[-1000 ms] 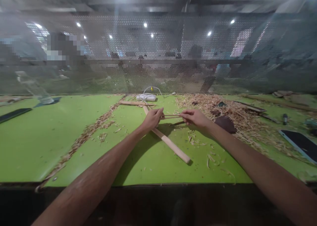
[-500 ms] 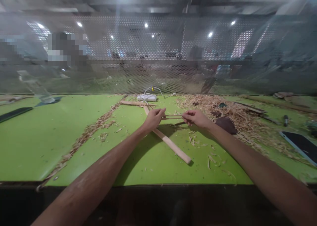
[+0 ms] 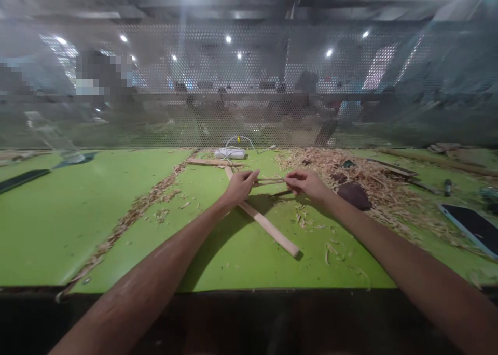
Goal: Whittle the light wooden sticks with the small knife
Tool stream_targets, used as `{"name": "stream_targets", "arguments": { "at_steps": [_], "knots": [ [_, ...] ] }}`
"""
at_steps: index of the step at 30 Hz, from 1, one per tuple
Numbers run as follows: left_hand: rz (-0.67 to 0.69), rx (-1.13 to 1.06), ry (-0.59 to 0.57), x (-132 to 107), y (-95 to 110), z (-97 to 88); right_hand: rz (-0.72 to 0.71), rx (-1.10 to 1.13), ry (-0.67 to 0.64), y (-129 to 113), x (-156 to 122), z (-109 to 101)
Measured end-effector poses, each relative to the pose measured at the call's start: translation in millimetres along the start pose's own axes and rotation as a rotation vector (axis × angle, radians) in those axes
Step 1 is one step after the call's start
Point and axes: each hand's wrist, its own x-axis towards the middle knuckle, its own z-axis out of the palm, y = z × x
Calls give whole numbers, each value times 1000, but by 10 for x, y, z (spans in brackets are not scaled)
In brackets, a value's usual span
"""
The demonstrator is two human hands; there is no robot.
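My left hand (image 3: 240, 185) and my right hand (image 3: 305, 183) are stretched out over the green table (image 3: 78, 225), each pinching one end of two thin wooden sticks (image 3: 271, 181) held level between them. Both hands are closed on the sticks. Under my left hand a long flat wooden strip (image 3: 268, 226) lies diagonally on the table, running toward the front right. Small wood shavings (image 3: 303, 219) lie just below my right hand.
A big heap of shavings (image 3: 361, 179) covers the back right, with a dark rounded lump (image 3: 354, 195) in it. A white cable bundle (image 3: 231, 152) and another wooden strip (image 3: 213, 162) lie at the back. Dark flat phones (image 3: 470, 225) (image 3: 23, 179) lie right and left. A perforated screen (image 3: 249, 85) closes the back.
Hardly anything has moved. My hands have stayed pinched on the thin sticks, shifting only slightly.
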Motion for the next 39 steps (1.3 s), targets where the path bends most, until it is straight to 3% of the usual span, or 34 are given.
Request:
{"name": "stream_targets", "arguments": {
  "at_steps": [6, 11, 26, 39],
  "knots": [
    [40, -61, -5, 4, 6, -5, 143, -22, -37, 9, -25, 48],
    [69, -34, -17, -1, 2, 3, 122, -65, -1, -56, -53, 56],
    [-67, -1, -66, -54, 65, -10, -25, -26, 34, -21, 33, 33],
    [49, 14, 1, -27, 28, 1, 122, -18, -3, 28, 0, 51]
  ]
}}
